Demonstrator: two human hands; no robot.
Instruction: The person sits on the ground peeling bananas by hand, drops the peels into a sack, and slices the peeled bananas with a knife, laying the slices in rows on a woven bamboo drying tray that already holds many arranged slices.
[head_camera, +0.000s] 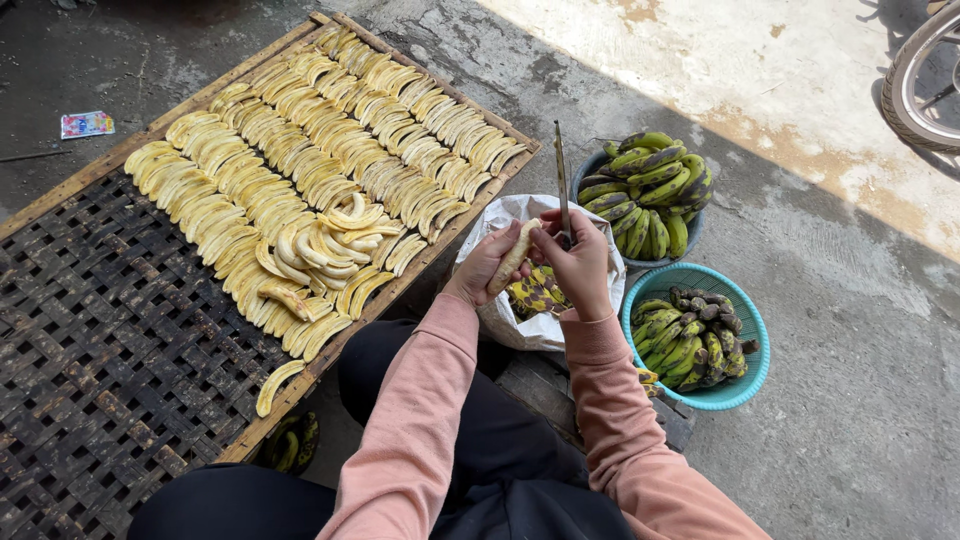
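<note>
Head view: I see a peeled banana (514, 256) held upright between both hands, above a white bag (530, 325) of dark-spotted yellow peels (537, 293). I judge the banana light, soft and slippery once stripped, and easily bruised or snapped; I would take it along its length with a shallow wrap rather than a pinch at the tip. The left hand (487, 265) does this: its fingers (500, 240) are curled loosely around the lower part of the fruit, grasping it. The right hand (580, 265) is clenched around the handle of a thin knife (561, 180), whose blade points up and away, while its thumb touches the top of the banana. To the left, a woven drying rack (110, 340) carries rows of peeled bananas (330, 170), with a loose heap (320, 250) near the rack's right edge and one single fruit (275, 386) lower down. To the right, a blue-grey basin (588, 165) and a teal basket (745, 375) each hold unpeeled green bananas (650, 185). A wheel (925, 80) shows at the upper right corner of the concrete floor (850, 420).
</note>
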